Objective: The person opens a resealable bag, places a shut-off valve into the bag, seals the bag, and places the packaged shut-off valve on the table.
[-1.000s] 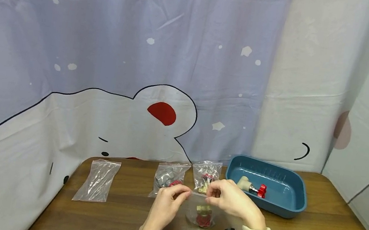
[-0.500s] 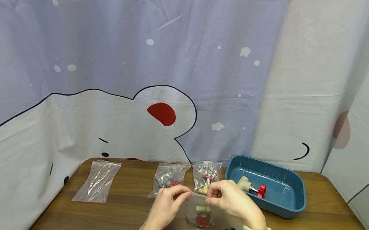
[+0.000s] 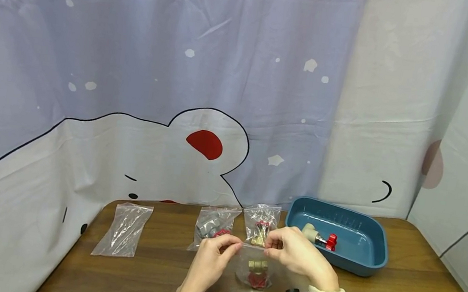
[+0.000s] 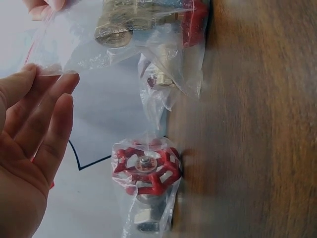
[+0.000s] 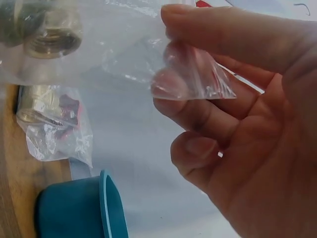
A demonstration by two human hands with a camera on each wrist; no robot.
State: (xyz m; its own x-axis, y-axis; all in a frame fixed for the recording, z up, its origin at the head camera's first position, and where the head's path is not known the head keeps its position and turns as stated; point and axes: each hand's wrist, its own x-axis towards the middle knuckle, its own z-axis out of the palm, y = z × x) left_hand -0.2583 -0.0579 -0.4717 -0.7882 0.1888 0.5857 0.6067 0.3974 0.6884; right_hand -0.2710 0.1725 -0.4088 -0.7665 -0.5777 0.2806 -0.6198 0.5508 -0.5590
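Between my hands a clear zip bag hangs upright with a brass valve inside, its red handwheel at the bottom. My left hand pinches the bag's top left corner between thumb and forefinger. At the top right, my right hand pinches the same edge; the right wrist view shows the film between its thumb and fingers. Behind this bag lies another bag with a brass valve. Left of that, a third bag holds a grey metal valve with a red handwheel.
A blue tray stands at the back right, holding a beige valve with a red handle. A flat bag lies at the left of the wooden table. A printed curtain hangs behind.
My right fingertips have shifted very slightly right along the bag's top edge. The left hand stays where it was, and the bag hangs in the same place.
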